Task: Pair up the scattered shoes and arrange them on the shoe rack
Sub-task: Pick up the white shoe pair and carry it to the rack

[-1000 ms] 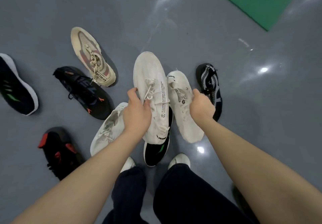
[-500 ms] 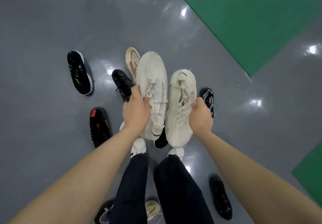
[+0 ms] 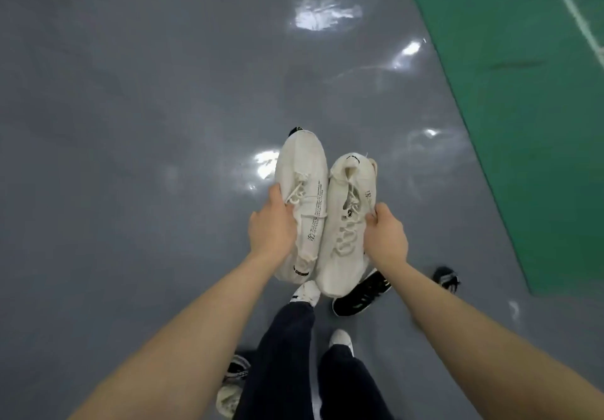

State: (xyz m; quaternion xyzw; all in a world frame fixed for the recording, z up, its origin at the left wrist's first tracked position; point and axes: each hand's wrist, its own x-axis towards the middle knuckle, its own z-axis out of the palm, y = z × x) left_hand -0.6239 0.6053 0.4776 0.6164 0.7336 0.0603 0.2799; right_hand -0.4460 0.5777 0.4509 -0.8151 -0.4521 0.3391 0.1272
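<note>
Both hands curl round one white shoe each, left hand (image 3: pixel 271 226) and right hand (image 3: pixel 387 235), held together above the floor; we judge them light, soft-knitted, best gripped midfoot.

The person has straightened up and walked on: both white shoes (image 3: pixel 302 204) are now lifted clear of the floor (image 3: pixel 130 158), side by side, and the scattered shoes have dropped behind the feet.
</note>
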